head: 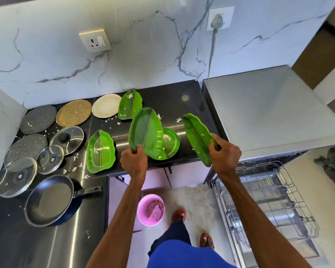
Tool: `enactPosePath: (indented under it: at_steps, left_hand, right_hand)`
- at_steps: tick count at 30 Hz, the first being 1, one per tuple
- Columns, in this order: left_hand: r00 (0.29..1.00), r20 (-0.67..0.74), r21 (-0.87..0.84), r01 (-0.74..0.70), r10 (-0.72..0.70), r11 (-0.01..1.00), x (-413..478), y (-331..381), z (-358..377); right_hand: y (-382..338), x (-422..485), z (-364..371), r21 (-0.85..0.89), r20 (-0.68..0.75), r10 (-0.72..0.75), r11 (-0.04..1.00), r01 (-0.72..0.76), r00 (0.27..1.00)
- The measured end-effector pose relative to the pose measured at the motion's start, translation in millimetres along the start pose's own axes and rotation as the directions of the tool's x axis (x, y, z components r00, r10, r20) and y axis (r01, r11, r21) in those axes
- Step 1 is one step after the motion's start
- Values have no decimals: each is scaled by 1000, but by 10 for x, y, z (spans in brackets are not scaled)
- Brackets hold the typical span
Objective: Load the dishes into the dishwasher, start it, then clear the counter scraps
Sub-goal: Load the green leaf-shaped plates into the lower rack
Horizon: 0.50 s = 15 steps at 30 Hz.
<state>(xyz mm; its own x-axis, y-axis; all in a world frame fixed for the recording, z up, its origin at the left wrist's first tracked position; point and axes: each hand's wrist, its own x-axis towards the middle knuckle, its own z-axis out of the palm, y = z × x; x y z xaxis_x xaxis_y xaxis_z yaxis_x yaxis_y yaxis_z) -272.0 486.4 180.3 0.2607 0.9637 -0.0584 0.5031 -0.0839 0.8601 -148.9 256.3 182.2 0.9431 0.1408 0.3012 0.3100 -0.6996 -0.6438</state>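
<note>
My left hand (133, 159) grips the near edge of a green leaf-shaped plate (145, 130), held tilted above the black counter (190, 105). My right hand (225, 153) grips a second green leaf plate (197, 138), tilted on edge near the counter's right end. Three more green plates lie on the counter: one at the back (130, 104), one at the front left (101, 151), and one (171, 142) partly hidden behind the plate in my left hand. White scraps (179, 119) are scattered over the counter. The dishwasher (259, 105) stands at the right with its wire rack (269, 200) pulled out.
At the left lie round mats (74, 112), a white plate (106, 108), glass lids (67, 140) and a black frying pan (50, 200). A pink bucket (150, 209) with scraps stands on the floor by my feet. A plugged socket (219, 19) is on the marble wall.
</note>
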Motion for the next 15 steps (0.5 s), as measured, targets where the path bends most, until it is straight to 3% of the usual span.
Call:
enactPosePath:
  at_steps: [2, 6, 11, 15]
  left_hand:
    - [975, 119, -188, 208, -188, 960, 48, -127, 62]
    - [901, 347, -248, 358, -263, 900, 17, -324, 206]
    - [804, 551, -187, 380, -223, 906, -199, -442, 456]
    - [696, 692, -53, 309, -188, 949, -412, -630, 750]
  right_hand:
    - [25, -26, 38, 64, -49, 156, 986, -153, 987]
    - [314, -191, 115, 233, -58, 532, 830, -507, 845]
    - [679, -570, -14, 425, 4, 828, 506, -751, 560]
    - [922, -970, -267, 518, 43, 934, 282, -807, 354]
